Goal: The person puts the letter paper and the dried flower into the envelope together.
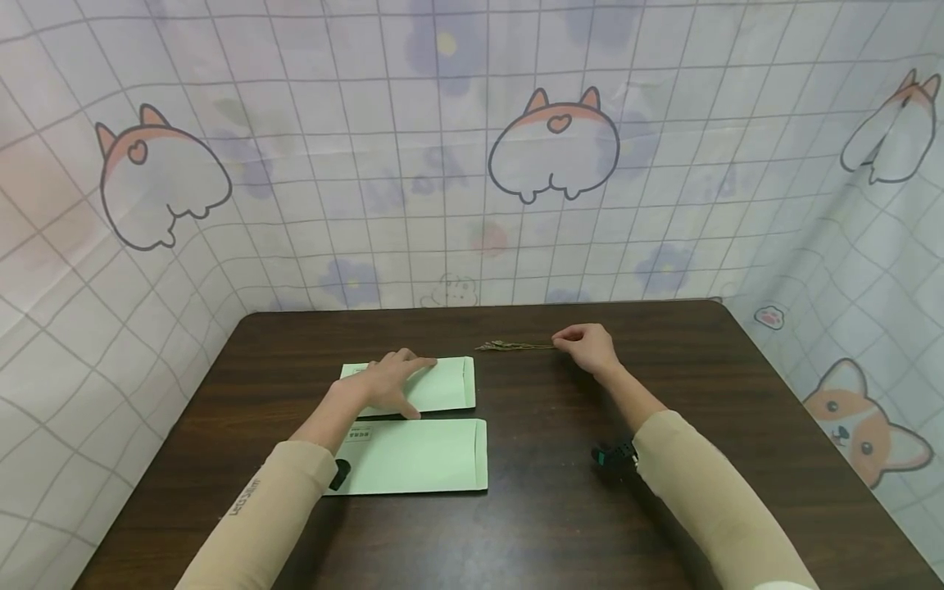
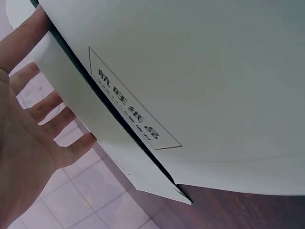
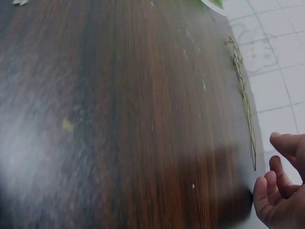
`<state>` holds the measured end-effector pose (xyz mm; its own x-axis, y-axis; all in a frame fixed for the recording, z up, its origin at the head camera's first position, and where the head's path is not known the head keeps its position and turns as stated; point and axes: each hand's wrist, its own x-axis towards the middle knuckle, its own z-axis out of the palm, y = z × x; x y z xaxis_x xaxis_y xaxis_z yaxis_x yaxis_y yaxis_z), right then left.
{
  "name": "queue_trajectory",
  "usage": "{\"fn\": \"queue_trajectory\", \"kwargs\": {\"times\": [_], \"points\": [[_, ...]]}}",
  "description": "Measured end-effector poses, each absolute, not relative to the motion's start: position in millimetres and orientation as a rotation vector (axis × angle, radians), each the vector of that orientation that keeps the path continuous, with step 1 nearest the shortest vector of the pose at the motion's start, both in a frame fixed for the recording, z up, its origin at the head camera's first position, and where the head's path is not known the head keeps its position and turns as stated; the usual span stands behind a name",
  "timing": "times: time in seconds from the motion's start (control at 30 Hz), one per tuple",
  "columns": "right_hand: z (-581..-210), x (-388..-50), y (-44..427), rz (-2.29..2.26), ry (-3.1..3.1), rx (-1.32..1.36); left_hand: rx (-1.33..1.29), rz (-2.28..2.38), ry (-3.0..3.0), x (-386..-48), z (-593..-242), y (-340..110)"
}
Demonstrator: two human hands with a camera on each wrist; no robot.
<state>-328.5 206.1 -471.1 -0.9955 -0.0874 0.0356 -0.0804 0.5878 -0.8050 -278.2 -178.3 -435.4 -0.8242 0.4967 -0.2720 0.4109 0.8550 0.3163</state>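
Observation:
Two pale green envelopes lie one behind the other at the table's left middle. My left hand (image 1: 383, 383) spans the far envelope (image 1: 451, 385), its thumb by the near edge and its fingers reaching toward the back edge. The near envelope (image 1: 413, 459) bears a small printed box, large in the left wrist view. To the right of the far envelope lies a thin sprig of dried grass (image 1: 509, 347), its head pointing left. My right hand (image 1: 590, 348) is at the stem's right end. In the right wrist view, a gap shows between thumb and fingers, beside the stem tip.
The dark wooden table (image 1: 531, 524) ends at a patterned white curtain (image 1: 413, 229) behind and at both sides. A black wrist device (image 1: 615, 455) hangs below the right sleeve. A yellowish fleck (image 3: 67, 125) and small pale specks are on the tabletop in the right wrist view.

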Motion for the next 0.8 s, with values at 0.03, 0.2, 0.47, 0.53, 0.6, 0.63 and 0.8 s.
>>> {"fn": "queue_trajectory", "kwargs": {"times": [0.03,0.2,0.47,0.53,0.6,0.63,0.8], "points": [[-471.9,-329.5,204.7,-1.396,2.817,-0.152,0.678,0.347,2.684,-278.3,-435.6,-178.5],[-477.6,-334.4,200.0,-1.348,2.876,-0.140,0.673,0.363,2.678,-278.4,-436.3,-179.2],[-481.9,-336.0,197.0,-1.237,2.942,-0.192,0.671,0.379,2.677,-278.8,-438.2,-179.2],[-482.2,-336.0,196.1,-1.214,2.955,-0.191,0.676,0.374,2.683,-279.2,-439.4,-179.4],[-482.5,-336.1,195.3,-1.205,2.972,-0.188,0.679,0.371,2.686,-279.6,-440.6,-179.7],[-482.5,-335.9,195.0,-1.198,2.982,-0.189,0.680,0.370,2.687,-279.7,-441.2,-179.8],[-483.1,-335.1,193.1,-1.148,3.020,-0.191,0.679,0.367,2.688,-279.6,-441.3,-180.0]]}}
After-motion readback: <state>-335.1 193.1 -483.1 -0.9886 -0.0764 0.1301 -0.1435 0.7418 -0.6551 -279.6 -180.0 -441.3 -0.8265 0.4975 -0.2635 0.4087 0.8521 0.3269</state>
